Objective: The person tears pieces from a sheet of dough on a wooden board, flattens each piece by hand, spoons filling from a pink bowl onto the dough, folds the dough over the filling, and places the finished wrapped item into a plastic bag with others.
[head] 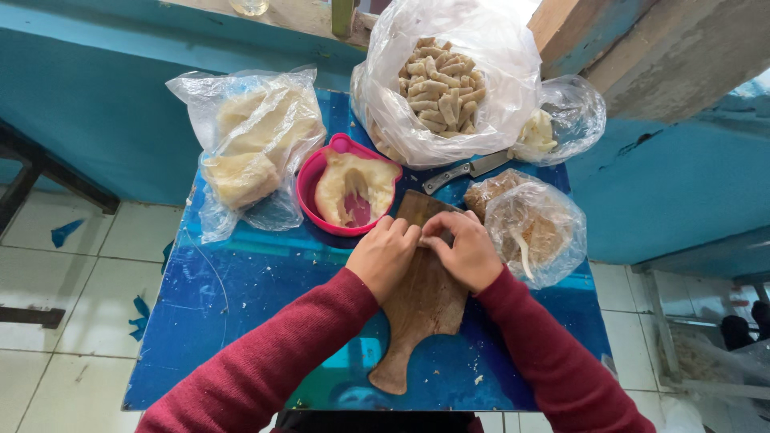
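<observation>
My left hand point(383, 255) and my right hand point(465, 252) rest side by side on a brown wooden cutting board point(423, 317), fingertips touching each other. Both are curled over something small on the board that stays hidden beneath them. Just beyond the board stands a pink bowl point(308, 185) holding a pale lump of dough. Both arms wear dark red sleeves.
The blue table point(233, 305) also carries a plastic bag of pale dough blocks point(255, 140), a large bag of rolled dough sticks point(441, 80), a small clear bag point(561, 120), a bag of brownish filling point(533, 228) and a knife point(465, 171). Tiled floor lies left.
</observation>
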The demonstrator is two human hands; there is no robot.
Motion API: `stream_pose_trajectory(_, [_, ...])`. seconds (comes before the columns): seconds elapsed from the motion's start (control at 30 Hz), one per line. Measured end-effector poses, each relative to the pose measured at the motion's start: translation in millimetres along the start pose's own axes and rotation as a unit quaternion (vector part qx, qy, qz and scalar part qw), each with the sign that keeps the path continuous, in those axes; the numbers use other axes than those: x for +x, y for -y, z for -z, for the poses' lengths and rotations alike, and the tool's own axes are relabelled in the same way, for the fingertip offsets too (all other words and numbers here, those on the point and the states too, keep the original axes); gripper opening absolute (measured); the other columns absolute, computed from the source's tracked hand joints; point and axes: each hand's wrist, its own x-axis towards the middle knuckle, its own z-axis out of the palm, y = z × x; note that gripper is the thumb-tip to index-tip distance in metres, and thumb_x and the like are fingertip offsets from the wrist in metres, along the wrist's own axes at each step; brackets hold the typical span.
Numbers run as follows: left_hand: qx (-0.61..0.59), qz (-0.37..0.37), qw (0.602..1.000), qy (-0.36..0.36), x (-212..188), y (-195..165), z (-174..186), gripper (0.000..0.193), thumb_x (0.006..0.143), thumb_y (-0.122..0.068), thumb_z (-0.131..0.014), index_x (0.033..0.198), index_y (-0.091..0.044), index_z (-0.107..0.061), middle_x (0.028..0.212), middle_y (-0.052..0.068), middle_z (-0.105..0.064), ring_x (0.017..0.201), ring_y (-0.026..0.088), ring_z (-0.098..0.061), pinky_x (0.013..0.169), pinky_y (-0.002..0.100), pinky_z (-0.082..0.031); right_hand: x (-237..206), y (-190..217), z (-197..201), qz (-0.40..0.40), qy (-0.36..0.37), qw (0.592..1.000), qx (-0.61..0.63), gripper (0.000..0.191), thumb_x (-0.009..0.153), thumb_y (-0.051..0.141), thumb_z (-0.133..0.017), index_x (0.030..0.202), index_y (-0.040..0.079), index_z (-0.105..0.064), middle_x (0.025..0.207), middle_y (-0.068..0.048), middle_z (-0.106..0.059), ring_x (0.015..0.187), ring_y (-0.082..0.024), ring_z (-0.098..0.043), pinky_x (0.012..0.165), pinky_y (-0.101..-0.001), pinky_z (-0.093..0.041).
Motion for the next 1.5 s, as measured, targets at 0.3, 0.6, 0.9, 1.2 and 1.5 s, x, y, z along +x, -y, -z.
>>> stream_pose_trajectory(0.3, [0.010,0.003,1.000,-0.012,0,-2,1,0.011,0.085,-0.011,-0.059,0.095,-0.008,-0.061,0.092,0.010,-0.060,0.092,0.029,-0.058,0.083,0.037,-0.050,-10,14,-7,0.088,-0.049,0.990,-0.100,0.011,0.082,0.008,-0.072,0.093,0.008,-0.071,0.092,-0.009,-0.068,0.093,-0.033,-0.059,0.085,-0.0435,-0.046])
stream_pose_trajectory(0.6, [-0.019,0.012,0.999,-0.028,-1,-1,-3,0.016,0.085,-0.009,-0.058,0.100,-0.006,-0.064,0.094,0.011,-0.060,0.095,0.030,-0.057,0.084,0.037,-0.050,-7,12,-7,0.046,-0.051,0.993,-0.091,0.008,0.086,0.009,-0.070,0.093,0.012,-0.072,0.092,-0.006,-0.069,0.091,-0.031,-0.059,0.084,-0.0419,-0.047])
stream_pose_trajectory(0.9, [0.063,-0.007,0.997,-0.035,1,-3,-3,0.012,0.082,-0.014,-0.059,0.091,-0.007,-0.064,0.093,0.011,-0.058,0.095,0.029,-0.055,0.085,0.035,-0.049,-8,18,-9,0.066,-0.070,0.984,-0.148,0.007,0.085,0.011,-0.070,0.092,0.012,-0.072,0.093,-0.005,-0.069,0.094,-0.031,-0.059,0.084,-0.0444,-0.044])
stream_pose_trajectory(1.2, [-0.085,0.052,0.991,-0.091,-1,-14,20,0.052,0.082,-0.003,-0.057,0.134,0.005,-0.058,0.105,0.017,-0.061,0.100,0.035,-0.057,0.090,0.041,-0.049,-15,22,-10,0.080,-0.090,0.981,-0.151,0.014,0.087,0.014,-0.068,0.099,0.014,-0.074,0.099,0.000,-0.071,0.098,-0.027,-0.060,0.087,-0.0415,-0.043])
stream_pose_trajectory(1.5, [-0.175,0.076,0.970,-0.148,21,-5,97,0.047,0.083,0.001,-0.062,0.129,-0.003,-0.060,0.109,0.018,-0.065,0.102,0.037,-0.060,0.091,0.044,-0.049,2,29,-3,0.053,-0.080,0.981,-0.171,0.021,0.088,0.020,-0.068,0.106,0.015,-0.077,0.106,-0.006,-0.069,0.100,-0.032,-0.056,0.086,-0.0456,-0.042])
